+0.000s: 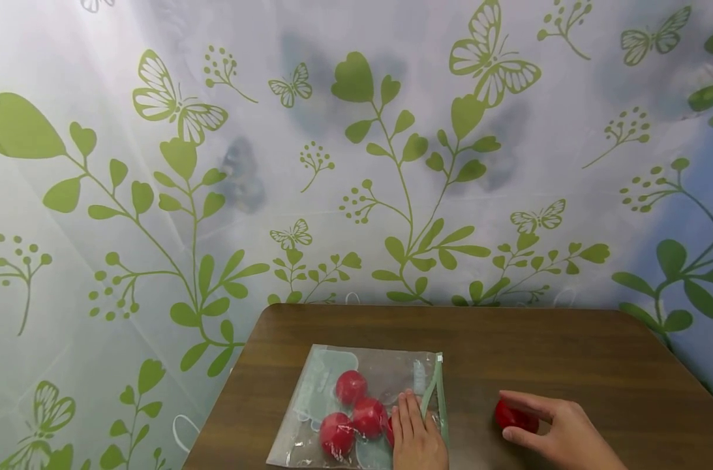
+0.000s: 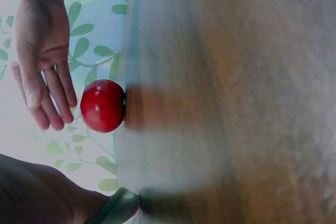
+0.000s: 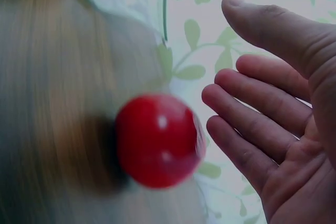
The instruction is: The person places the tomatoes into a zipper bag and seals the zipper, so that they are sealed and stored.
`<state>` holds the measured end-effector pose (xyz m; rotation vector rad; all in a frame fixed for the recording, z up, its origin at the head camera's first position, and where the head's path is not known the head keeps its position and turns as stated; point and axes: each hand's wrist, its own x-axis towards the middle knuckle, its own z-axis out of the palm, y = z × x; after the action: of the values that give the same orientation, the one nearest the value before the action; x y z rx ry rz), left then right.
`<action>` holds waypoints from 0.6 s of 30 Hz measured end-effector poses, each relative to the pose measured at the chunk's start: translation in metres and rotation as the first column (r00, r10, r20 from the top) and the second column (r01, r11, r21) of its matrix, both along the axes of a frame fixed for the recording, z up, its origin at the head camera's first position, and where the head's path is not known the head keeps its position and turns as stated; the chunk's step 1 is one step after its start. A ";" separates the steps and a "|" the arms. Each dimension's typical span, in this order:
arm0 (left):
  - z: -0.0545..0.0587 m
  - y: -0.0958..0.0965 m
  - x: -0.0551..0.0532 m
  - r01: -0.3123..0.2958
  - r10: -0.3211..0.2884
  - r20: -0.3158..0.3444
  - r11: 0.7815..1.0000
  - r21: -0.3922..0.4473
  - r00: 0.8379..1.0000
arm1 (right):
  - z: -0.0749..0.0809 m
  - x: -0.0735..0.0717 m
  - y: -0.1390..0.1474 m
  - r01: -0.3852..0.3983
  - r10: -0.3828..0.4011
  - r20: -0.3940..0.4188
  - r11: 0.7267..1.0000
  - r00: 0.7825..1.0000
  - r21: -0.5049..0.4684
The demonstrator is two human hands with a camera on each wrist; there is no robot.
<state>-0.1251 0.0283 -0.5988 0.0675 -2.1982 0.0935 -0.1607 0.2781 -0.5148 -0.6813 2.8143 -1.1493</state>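
Note:
A clear zip bag [image 1: 391,365] with a green slider edge lies flat on the table, several shiny red balls [image 1: 351,388] inside it. My left hand [image 1: 419,434] rests on the bag's right part with straight fingers, partly covering one ball. In the left wrist view, the left thumb [image 2: 47,192] is beside the green edge [image 2: 122,203]. Right of the bag, a loose red ball [image 1: 517,419] stands on the table. Around it, thumb on one side and fingers on the other, is my right hand [image 1: 567,431]; the right wrist view shows a gap between fingers and ball [image 3: 157,142].
The brown wooden table [image 1: 479,333] has rounded far corners. Behind it hangs a pale curtain [image 1: 356,196] printed with green leaves and butterflies. Pale green printed shapes [image 1: 333,365] show on the bag.

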 end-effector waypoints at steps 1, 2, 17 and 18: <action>0.001 0.000 0.001 -0.007 0.007 0.016 1.000 -0.004 1.000 | -0.001 0.000 0.004 0.010 -0.010 -0.007 1.000 1.000 0.010; 0.001 0.000 0.001 -0.009 0.010 0.029 1.000 -0.005 1.000 | -0.001 0.000 0.008 0.019 -0.019 -0.008 1.000 1.000 0.018; 0.000 0.000 0.001 -0.009 0.009 0.025 1.000 -0.008 1.000 | -0.003 -0.004 0.058 0.148 -0.176 0.138 0.970 0.975 0.192; 0.000 -0.001 0.002 -0.008 0.008 0.028 1.000 -0.005 1.000 | -0.003 -0.004 0.060 0.161 -0.190 0.144 0.968 0.971 0.195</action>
<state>-0.1234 0.0278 -0.5991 0.0726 -2.2261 0.1051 -0.1648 0.3382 -0.5181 -0.3154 2.8374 -0.9046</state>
